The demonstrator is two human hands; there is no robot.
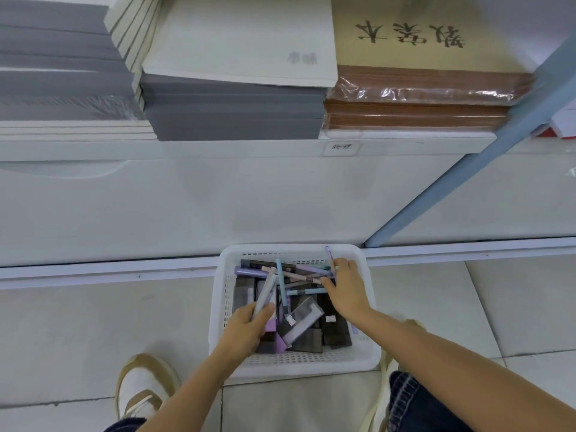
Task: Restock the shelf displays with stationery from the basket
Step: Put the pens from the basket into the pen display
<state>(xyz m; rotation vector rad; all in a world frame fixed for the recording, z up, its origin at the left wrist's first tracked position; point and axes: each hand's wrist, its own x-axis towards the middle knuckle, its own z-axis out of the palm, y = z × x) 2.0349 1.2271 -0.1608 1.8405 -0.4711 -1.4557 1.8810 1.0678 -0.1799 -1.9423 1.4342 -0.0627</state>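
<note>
A white plastic basket (218,307) sits on the tiled floor in front of the shelf unit. It holds several pastel pens (282,283) lying over dark flat packets (304,321). My left hand (246,327) is inside the basket's near left part and grips a bundle of pale pens (265,291) that point up and away. My right hand (344,289) reaches into the far right corner and holds a purple pen (329,255) that sticks up past the rim.
Above the basket runs a white shelf (249,148) with stacks of grey notebooks (233,113), white pads (243,42) and brown wrapped exercise books (417,88). A blue upright (461,182) slants on the right. My left shoe (143,385) stands left of the basket.
</note>
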